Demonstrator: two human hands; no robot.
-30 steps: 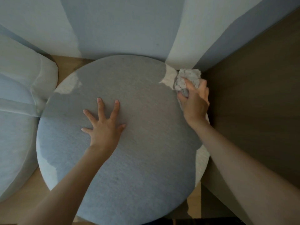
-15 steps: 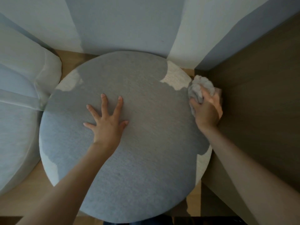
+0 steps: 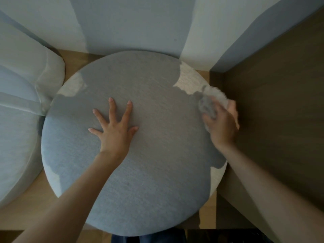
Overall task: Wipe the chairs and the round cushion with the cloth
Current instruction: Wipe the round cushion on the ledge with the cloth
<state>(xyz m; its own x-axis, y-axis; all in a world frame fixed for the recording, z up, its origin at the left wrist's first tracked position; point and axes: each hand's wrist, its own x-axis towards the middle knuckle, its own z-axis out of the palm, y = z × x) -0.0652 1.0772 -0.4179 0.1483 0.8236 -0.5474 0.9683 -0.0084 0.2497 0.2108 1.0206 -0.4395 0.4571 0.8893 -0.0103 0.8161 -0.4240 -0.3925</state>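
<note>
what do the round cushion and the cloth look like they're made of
Round cushion: probably a woven or knit upholstery fabric, matte grey-blue, with fine heathered grain and no sheen.
Cloth: a soft pale textile, perhaps terry or microfibre; it bunches fluffily in the right hand, but blur hides the weave.

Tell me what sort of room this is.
Likely a corner of a home sitting room: a round cushion, a pale upholstered seat left of it, wood floor showing between them, plain walls behind.
</note>
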